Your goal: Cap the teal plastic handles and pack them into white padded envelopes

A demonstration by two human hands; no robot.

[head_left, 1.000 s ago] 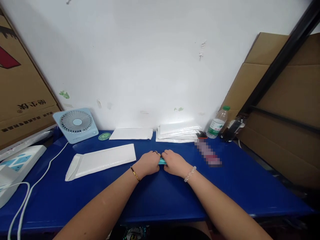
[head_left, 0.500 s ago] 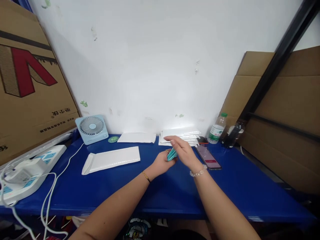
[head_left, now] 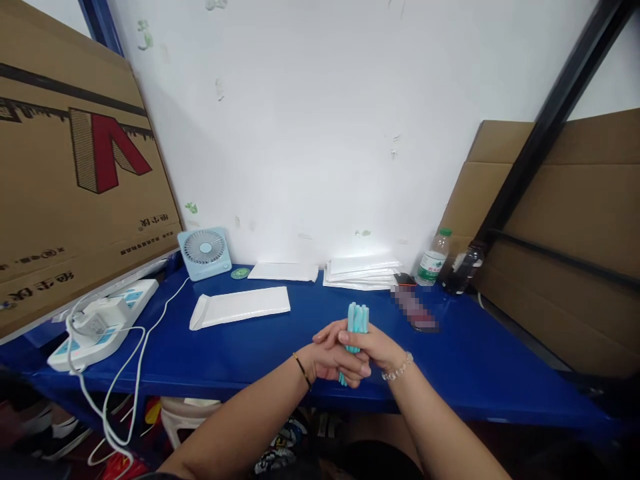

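Note:
A bundle of slim turquoise plastic pieces [head_left: 357, 319] stands upright between my hands, its exact kind unclear. My left hand [head_left: 333, 360] closes around its lower part, with fingers overlapping the other hand. My right hand [head_left: 373, 343] grips the bundle from the right, its thumb pressed across the front. The middle of the bundle is partly hidden by fingers, and a thin end pokes out below. To the left on the blue table [head_left: 225, 357] lies a white padded envelope [head_left: 243, 308].
Along the wall lie another white envelope [head_left: 283, 271] and a stack of white envelopes [head_left: 360, 273]. A phone [head_left: 417, 313], a green-capped bottle [head_left: 433, 260] and a dark bottle [head_left: 463, 270] are on the right. A blue fan [head_left: 205, 252] and a corded power strip [head_left: 113, 327] stand left.
My hands have come lower and nearer, and the turquoise bundle has turned upright. My right hand, earlier held flat beside it, now wraps around it. The camera view has shifted left.

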